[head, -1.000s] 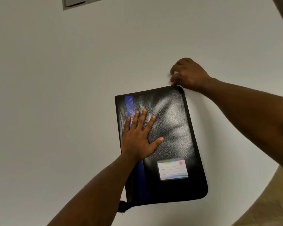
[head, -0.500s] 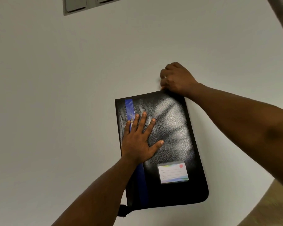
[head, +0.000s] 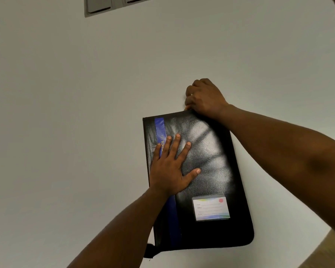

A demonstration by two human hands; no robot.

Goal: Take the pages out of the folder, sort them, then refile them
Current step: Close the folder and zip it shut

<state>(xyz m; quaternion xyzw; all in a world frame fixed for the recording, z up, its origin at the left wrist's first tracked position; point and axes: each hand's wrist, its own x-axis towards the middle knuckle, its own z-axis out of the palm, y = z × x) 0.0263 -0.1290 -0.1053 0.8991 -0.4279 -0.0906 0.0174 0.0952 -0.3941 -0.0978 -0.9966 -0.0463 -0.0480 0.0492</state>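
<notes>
Opening step: L hand (head: 169, 171) flat, pinning folder (head: 207, 171); R hand (head: 203, 97) pinches zip pull at 12 o'clock edge. Next: keep unzipping toward 11.

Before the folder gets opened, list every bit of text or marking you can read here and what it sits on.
Gold brand lettering on the blue stripe of the black folder: partly under the left hand; the visible part is too blurred to read for sure.
Label card in the folder's clear pocket: printed field lines, too small to read; a red round mark in its top right corner.
Grey wall plate: no text visible.
</notes>
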